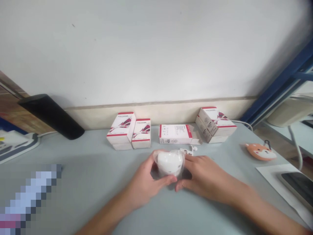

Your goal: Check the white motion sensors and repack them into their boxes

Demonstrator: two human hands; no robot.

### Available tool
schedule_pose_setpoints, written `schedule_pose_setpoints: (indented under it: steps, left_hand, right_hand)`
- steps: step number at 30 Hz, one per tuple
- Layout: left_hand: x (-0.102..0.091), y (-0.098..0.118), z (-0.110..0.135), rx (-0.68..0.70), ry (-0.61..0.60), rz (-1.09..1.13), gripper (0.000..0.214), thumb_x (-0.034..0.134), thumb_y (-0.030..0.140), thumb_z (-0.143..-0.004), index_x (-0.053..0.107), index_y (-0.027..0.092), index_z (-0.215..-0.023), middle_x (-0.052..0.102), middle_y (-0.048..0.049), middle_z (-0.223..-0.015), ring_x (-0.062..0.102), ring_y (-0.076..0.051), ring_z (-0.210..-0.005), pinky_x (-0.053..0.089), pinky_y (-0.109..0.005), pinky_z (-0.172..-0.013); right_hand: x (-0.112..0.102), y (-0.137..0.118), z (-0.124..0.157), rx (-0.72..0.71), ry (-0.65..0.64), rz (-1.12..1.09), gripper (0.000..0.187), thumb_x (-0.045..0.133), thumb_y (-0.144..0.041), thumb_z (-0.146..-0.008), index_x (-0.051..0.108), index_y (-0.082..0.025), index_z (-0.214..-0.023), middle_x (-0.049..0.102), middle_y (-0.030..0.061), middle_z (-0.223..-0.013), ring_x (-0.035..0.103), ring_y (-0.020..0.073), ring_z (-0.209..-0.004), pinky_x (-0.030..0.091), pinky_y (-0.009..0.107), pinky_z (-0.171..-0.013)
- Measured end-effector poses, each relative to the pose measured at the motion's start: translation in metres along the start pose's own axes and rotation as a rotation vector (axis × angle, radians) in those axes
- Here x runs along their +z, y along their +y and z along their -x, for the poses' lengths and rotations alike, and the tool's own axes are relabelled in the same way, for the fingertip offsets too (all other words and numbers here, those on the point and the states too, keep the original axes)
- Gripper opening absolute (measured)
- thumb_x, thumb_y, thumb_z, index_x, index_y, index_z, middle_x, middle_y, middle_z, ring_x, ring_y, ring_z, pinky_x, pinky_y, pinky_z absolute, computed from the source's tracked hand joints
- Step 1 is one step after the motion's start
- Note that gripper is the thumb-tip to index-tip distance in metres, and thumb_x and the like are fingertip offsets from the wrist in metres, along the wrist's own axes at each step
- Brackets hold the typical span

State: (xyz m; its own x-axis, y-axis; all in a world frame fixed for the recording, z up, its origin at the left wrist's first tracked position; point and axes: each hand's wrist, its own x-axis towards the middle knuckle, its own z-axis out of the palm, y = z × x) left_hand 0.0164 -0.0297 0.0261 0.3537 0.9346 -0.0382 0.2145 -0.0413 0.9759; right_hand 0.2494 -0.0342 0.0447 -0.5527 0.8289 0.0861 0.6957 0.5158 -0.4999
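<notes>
Both my hands meet at the middle of the grey table (97,182) around a small white rounded device in a clear plastic bag (170,162). My left hand (146,182) curls round its left side with the thumb under its front edge. My right hand (200,174) grips the bag's right side, fingers closed on it. A small white part (192,149) lies just behind the bag.
Several white and red boxes (129,133) stand in a row by the wall, one (174,133) lying flat and open. A black cylinder (52,116) leans at left. An orange fox-shaped item (260,151), white paper and a dark tablet (297,186) lie at right.
</notes>
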Motion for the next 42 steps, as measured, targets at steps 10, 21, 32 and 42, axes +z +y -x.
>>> schedule_pose_setpoints:
  steps: [10,21,32,42]
  left_hand:
    - [-0.002,0.017,-0.004,-0.167,0.141,0.537,0.06,0.08,0.05,-0.089,0.06,0.021,-0.138,0.072,-0.0136,-0.137,0.066,-0.034,-0.13,0.054,-0.045,-0.107]
    - [-0.009,0.022,-0.011,-0.252,0.03,0.942,0.052,0.065,0.037,-0.101,0.054,0.023,-0.15,0.06,-0.0112,-0.156,0.052,-0.032,-0.148,0.05,-0.049,-0.119]
    - [-0.005,0.025,-0.012,-0.167,0.02,0.888,0.06,0.062,0.031,-0.102,0.043,0.027,-0.159,0.062,-0.0105,-0.153,0.057,-0.029,-0.144,0.049,-0.047,-0.12]
    - [-0.007,0.0,-0.005,0.377,0.341,-0.264,0.058,0.081,0.027,-0.087,0.06,0.04,-0.14,0.029,-0.0066,-0.165,0.043,-0.034,-0.151,0.041,-0.052,-0.124]
  right_hand:
    - [-0.006,-0.008,0.004,-0.038,0.232,0.064,0.031,0.058,-0.041,-0.106,0.061,-0.026,-0.133,0.073,0.0091,-0.12,0.072,0.0228,-0.087,0.054,0.035,-0.07]
    - [-0.011,-0.013,0.003,0.104,0.645,-0.3,0.018,0.058,-0.035,-0.105,0.064,-0.028,-0.12,0.07,0.0048,-0.098,0.059,0.0163,-0.069,0.052,0.03,-0.06]
    - [0.007,-0.017,-0.006,0.234,0.372,-0.928,0.023,0.067,-0.046,-0.1,0.061,-0.024,-0.106,0.066,-0.0003,-0.085,0.063,0.0139,-0.071,0.055,0.028,-0.065]
    - [-0.015,-0.011,-0.006,0.204,0.445,-1.019,0.036,0.075,-0.053,-0.092,0.058,-0.021,-0.085,0.065,-0.0009,-0.068,0.062,0.0147,-0.061,0.054,0.032,-0.062]
